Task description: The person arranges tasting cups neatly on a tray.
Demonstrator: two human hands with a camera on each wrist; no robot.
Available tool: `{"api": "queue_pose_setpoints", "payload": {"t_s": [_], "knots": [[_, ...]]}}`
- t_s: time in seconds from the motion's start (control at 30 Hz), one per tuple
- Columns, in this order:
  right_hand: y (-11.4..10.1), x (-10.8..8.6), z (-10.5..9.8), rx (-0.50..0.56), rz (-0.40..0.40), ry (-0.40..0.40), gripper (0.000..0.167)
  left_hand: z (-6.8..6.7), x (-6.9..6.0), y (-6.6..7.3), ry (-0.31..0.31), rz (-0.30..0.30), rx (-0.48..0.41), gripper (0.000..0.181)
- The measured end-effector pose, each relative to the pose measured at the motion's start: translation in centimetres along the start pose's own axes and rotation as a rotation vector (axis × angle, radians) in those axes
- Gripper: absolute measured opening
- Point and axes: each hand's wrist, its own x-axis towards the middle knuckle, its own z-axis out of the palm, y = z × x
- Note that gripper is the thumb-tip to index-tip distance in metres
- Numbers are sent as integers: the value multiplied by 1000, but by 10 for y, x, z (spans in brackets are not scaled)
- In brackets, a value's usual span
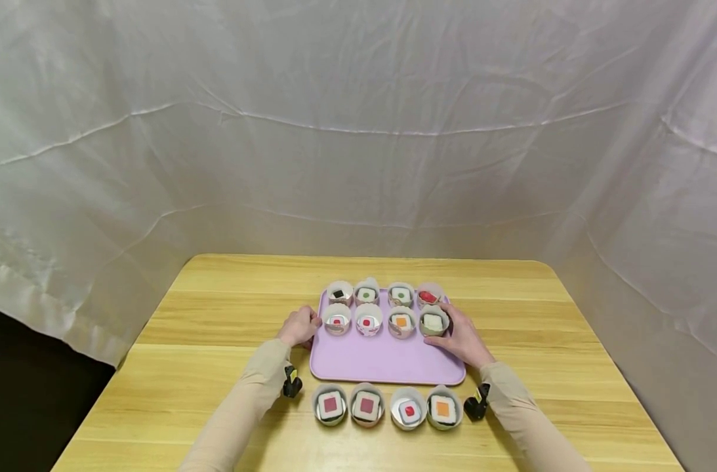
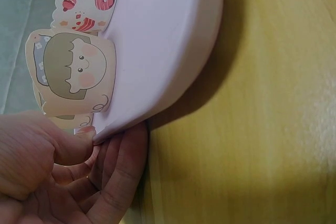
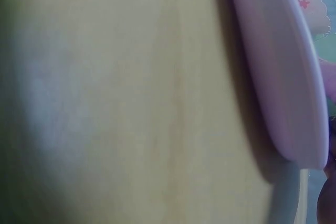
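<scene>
My left hand [image 1: 300, 325] grips the left edge of a lilac tray [image 1: 388, 360]. In the left wrist view its thumb [image 2: 79, 148] is on top of the rim and the fingers curl beneath. At the tray's right side, my right hand [image 1: 463, 337] holds a greenish paper cup [image 1: 426, 330] with a white square piece [image 1: 433, 322] in it, thumb on the near side. The right wrist view shows mostly table and the tray's edge [image 3: 289, 77], with only a bit of the hand. Two rows of paper cups with sushi-like pieces stand on the tray's far half.
In front of the tray stands a row of several paper cups, from one with a dark-pink-centred square [image 1: 330, 404] to one with an orange-centred square [image 1: 443, 410]. A wooden table [image 1: 216, 314] lies under everything. Pale cloth [image 1: 358, 164] hangs around the back and sides.
</scene>
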Motion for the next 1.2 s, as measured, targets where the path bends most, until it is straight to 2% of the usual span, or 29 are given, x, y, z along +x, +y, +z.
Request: {"api": "queue_pose_setpoints", "payload": {"t_s": [0.33,0.53,0.63,0.7,0.77,0.87,0.93,1.03,1.1,1.2], "knots": [[1,1,0,-15,16,-12,86,0,0,0,-2,-15,5,17],[0,-1,-1,22,33,-19,87,0,-1,1,-4,-8,4,17],[-1,-1,-2,64,77,-23,82,0,-2,2,-7,-8,2,17],[-1,-1,-3,98,105,-12,73,-1,-2,2,-7,-8,1,16],[-1,-1,-4,133,123,19,63,0,-3,2,1,0,8,17],[0,0,-5,178,131,115,48,0,-3,1,12,11,19,17],[1,1,-6,209,144,190,45,0,-3,1,19,18,28,17],[2,4,-8,230,204,278,44,0,-2,1,19,19,32,17],[2,6,-11,190,264,310,41,0,-2,0,20,19,37,17],[3,8,-17,72,337,285,39,0,-1,1,20,17,41,17]]}}
